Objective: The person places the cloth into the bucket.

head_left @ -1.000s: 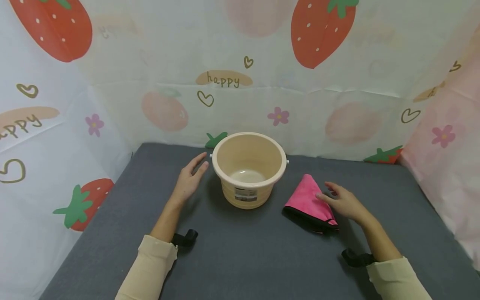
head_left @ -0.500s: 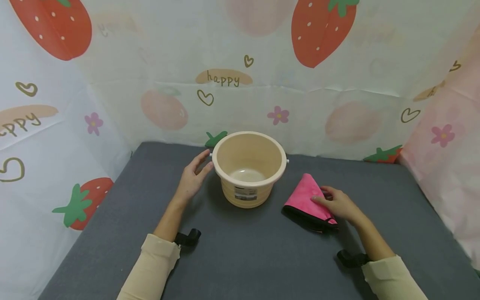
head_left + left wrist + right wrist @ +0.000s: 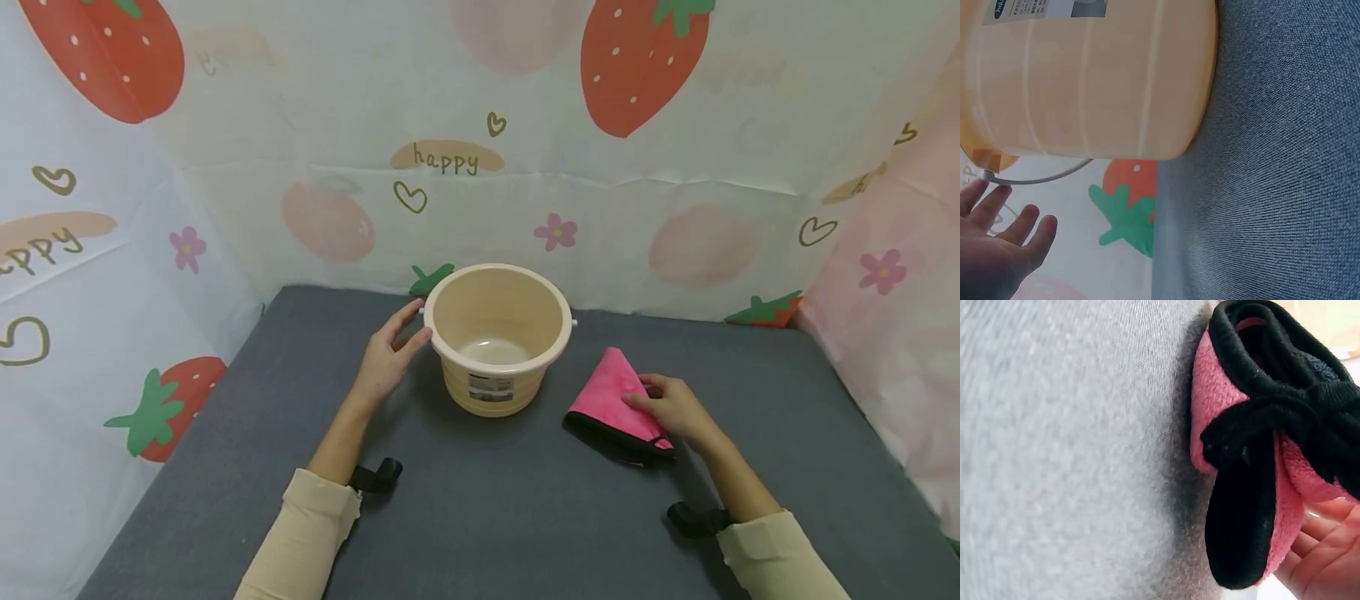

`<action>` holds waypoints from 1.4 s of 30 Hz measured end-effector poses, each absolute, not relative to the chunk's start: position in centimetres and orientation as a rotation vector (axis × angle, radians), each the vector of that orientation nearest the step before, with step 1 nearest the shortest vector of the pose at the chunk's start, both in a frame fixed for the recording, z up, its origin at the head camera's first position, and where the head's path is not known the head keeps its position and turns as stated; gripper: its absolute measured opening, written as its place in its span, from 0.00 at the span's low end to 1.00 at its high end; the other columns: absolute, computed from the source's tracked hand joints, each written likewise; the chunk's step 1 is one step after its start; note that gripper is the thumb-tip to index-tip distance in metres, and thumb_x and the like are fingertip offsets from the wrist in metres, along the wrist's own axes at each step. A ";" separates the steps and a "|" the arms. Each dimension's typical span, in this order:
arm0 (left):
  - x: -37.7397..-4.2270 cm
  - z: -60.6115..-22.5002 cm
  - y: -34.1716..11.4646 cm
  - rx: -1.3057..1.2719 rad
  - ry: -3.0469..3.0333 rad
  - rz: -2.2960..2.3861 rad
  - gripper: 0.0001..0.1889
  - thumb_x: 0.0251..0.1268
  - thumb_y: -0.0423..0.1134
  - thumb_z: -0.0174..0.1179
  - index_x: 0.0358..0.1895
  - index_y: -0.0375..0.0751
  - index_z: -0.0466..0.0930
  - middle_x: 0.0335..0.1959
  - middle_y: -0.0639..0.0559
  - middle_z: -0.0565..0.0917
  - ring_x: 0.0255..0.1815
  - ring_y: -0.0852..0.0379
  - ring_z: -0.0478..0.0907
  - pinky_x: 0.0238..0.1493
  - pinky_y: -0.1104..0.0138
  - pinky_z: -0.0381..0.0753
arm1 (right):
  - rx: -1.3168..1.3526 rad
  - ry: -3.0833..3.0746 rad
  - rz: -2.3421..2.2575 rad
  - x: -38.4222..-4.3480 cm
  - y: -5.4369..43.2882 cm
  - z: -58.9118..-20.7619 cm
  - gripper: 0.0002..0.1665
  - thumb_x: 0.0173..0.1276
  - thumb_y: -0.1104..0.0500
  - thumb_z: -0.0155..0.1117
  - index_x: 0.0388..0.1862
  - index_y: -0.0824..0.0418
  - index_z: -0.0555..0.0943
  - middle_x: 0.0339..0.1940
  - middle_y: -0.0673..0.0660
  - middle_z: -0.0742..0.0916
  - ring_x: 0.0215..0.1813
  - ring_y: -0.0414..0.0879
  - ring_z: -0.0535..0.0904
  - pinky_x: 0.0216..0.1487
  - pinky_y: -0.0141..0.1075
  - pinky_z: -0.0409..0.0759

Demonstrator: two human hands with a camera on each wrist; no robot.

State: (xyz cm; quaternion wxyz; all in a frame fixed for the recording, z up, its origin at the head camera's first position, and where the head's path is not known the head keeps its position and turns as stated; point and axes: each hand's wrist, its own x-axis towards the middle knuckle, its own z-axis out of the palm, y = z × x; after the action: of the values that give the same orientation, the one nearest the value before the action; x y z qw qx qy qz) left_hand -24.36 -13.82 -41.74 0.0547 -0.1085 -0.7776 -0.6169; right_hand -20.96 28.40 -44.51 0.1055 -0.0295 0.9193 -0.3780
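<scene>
A cream plastic bucket (image 3: 491,383) with a label on its front stands upright in the middle of the table. At its left side is my left hand (image 3: 384,358), thumb at the rim and fingertips by the white handle knob; the left wrist view shows these fingers (image 3: 1019,225) spread and fairly straight beside the handle (image 3: 1054,178). To the bucket's right lies a pink plush cap (image 3: 611,396), cone-shaped with black trim and a black loop (image 3: 1260,419). My right hand (image 3: 675,410) grips its right side, thumb on top and the other fingers partly hidden behind.
A dark grey cloth (image 3: 480,517) covers the table. White printed fabric with strawberries (image 3: 647,62) hangs close behind the bucket and along the left; the right side is pink (image 3: 900,333). A black strap mount sits on each wrist.
My left hand has moved right, up to the bucket's rim. The right hand has moved left onto the pink cap and taken hold of its side. Bucket and cap stay in place.
</scene>
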 end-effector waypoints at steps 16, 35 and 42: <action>-24.1 -41.2 -13.7 -0.318 -2.380 -1.870 0.29 0.71 0.39 0.58 0.73 0.40 0.63 0.74 0.40 0.65 0.75 0.40 0.61 0.70 0.47 0.67 | -0.049 2.638 -1.413 -20.6 27.6 -41.2 0.34 0.70 0.53 0.62 0.69 0.68 0.69 0.61 0.72 0.80 0.39 0.36 0.83 0.38 0.30 0.83; -22.2 -38.4 -13.1 -0.303 -2.422 -1.857 0.28 0.72 0.37 0.55 0.72 0.34 0.62 0.74 0.38 0.64 0.76 0.40 0.60 0.70 0.46 0.67 | -0.086 2.701 -1.548 -21.1 27.5 -35.3 0.36 0.71 0.49 0.62 0.72 0.66 0.67 0.62 0.72 0.77 0.34 0.29 0.82 0.37 0.28 0.84; -22.2 -38.4 -13.1 -0.306 -2.422 -1.856 0.28 0.72 0.37 0.55 0.72 0.35 0.63 0.74 0.38 0.64 0.76 0.40 0.59 0.71 0.45 0.65 | -0.118 2.773 -1.547 -21.8 27.3 -32.7 0.36 0.70 0.49 0.63 0.71 0.64 0.69 0.53 0.56 0.82 0.35 0.28 0.82 0.36 0.26 0.83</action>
State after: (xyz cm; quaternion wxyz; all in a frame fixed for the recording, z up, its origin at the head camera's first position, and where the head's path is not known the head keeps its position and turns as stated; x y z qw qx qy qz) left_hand -22.18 -13.10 -38.45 0.0374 -0.0997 -0.7893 -0.6046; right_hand -21.85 27.31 -32.68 -0.0182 -0.0372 0.8725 -0.4869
